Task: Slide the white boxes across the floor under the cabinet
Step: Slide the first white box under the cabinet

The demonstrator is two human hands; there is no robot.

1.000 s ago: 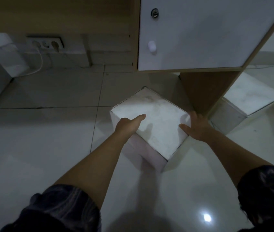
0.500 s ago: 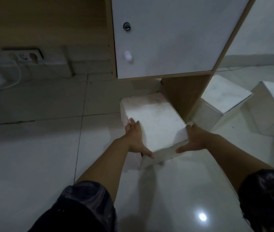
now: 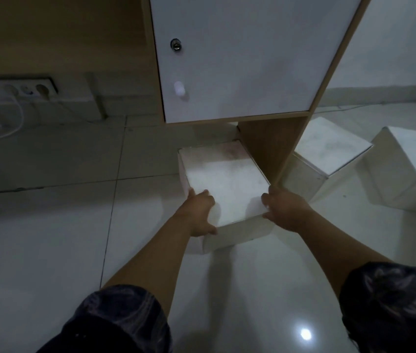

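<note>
A white box (image 3: pixel 224 179) lies on the tiled floor, its far end just below the bottom edge of the cabinet (image 3: pixel 240 59) and beside the cabinet's wooden leg panel (image 3: pixel 269 146). My left hand (image 3: pixel 199 212) grips its near left corner, thumb on the front face. My right hand (image 3: pixel 284 208) holds the near right corner. Two more white boxes sit right of the leg panel: a nearer white box (image 3: pixel 326 151) and a far right white box (image 3: pixel 410 169).
The cabinet door has a lock (image 3: pixel 176 44) and a round knob (image 3: pixel 179 89). A wall socket strip (image 3: pixel 27 90) with a white cable (image 3: pixel 13 123) is at the left. Open tiled floor (image 3: pixel 49 225) spreads left and toward me.
The box has turned from a diagonal pose to square with the cabinet and slid toward it. Both hands shifted from its top corners to the near corners.
</note>
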